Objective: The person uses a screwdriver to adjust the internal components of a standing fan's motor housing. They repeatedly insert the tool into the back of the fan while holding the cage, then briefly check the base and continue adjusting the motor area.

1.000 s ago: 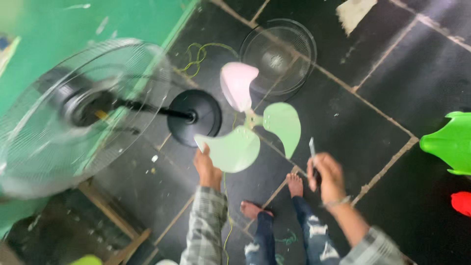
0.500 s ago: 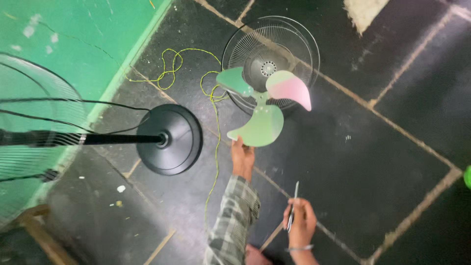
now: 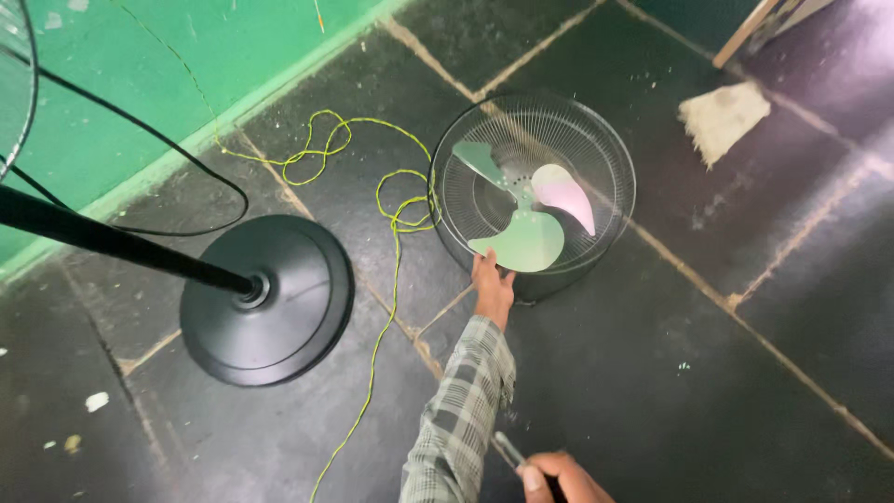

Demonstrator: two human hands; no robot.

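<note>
A three-bladed fan blade (image 3: 528, 207) is held over a round wire fan guard (image 3: 596, 140) lying on the dark tiled floor (image 3: 708, 373).

The blade, pale green with one pinkish vane, is gripped at the edge of its nearest vane by the left hand (image 3: 492, 286), whose fingers are closed on it; the arm is covered by a plaid sleeve (image 3: 461, 419). A thin metal tool (image 3: 507, 449) is clasped in the right hand (image 3: 559, 480), seen only partly at the bottom edge. To the left, a black round fan base (image 3: 270, 303) with its slanting pole (image 3: 112, 244) is set on the floor, and a yellow-green cord (image 3: 396, 224) is looped between base and guard.
</note>
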